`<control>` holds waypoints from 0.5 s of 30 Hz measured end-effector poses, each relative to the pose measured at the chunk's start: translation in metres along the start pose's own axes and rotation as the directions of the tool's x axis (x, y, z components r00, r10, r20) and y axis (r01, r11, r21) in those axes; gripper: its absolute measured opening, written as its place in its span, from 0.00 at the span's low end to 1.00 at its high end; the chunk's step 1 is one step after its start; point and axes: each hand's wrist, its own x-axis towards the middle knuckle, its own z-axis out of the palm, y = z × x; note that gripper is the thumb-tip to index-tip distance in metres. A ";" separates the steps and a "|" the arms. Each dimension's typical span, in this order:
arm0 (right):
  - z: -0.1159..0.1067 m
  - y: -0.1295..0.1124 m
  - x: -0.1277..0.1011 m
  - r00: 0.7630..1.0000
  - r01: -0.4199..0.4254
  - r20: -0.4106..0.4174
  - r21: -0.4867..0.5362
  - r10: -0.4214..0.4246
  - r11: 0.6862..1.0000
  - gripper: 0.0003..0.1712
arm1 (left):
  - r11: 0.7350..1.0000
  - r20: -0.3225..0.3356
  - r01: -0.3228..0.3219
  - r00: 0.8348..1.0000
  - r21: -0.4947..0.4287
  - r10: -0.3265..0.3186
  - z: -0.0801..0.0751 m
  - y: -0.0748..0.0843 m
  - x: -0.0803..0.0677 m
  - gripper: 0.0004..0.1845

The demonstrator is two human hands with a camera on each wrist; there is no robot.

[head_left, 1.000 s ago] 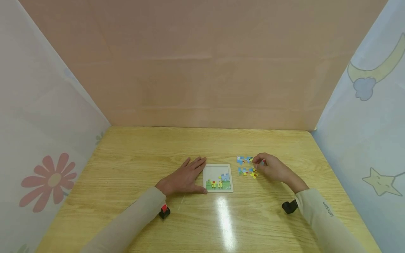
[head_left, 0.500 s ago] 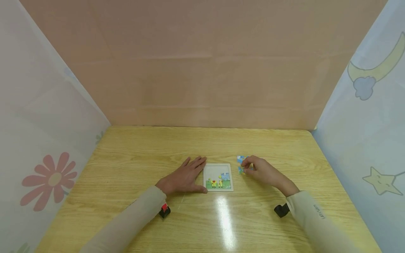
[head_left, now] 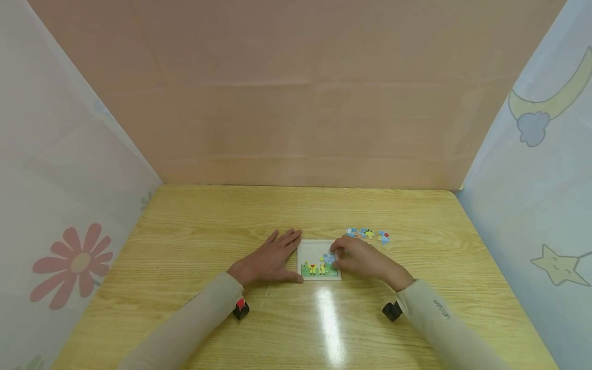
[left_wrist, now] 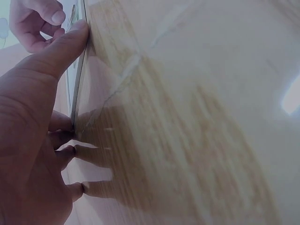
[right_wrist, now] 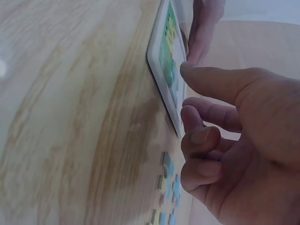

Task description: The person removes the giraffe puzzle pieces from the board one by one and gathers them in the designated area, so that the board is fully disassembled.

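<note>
A light wooden table (head_left: 194,241) with a visible grain filled the lower part of the head view, and a bright patch of glare (head_left: 329,318) lay on its near half. A plain pinkish-tan back wall (head_left: 296,103) stood behind it. A pale left panel (head_left: 51,205) carried a red flower drawing (head_left: 71,264), while the bluish right panel (head_left: 550,216) showed a moon with a cloud (head_left: 546,108) and a star (head_left: 557,264).

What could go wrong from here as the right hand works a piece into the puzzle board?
The right hand covers the board's right side, so the piece beneath its fingertips could seat misaligned unseen. The left hand only presses flat against the board's left edge, so a push might slide or tilt it. The right sleeve could perhaps brush the loose pieces nearby.
</note>
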 end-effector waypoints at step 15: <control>0.004 -0.006 0.008 0.994 -0.100 0.044 0.028 0.099 0.995 0.13 | 1.000 -0.009 -0.002 1.000 -0.026 0.002 0.001 0.000 0.000 0.62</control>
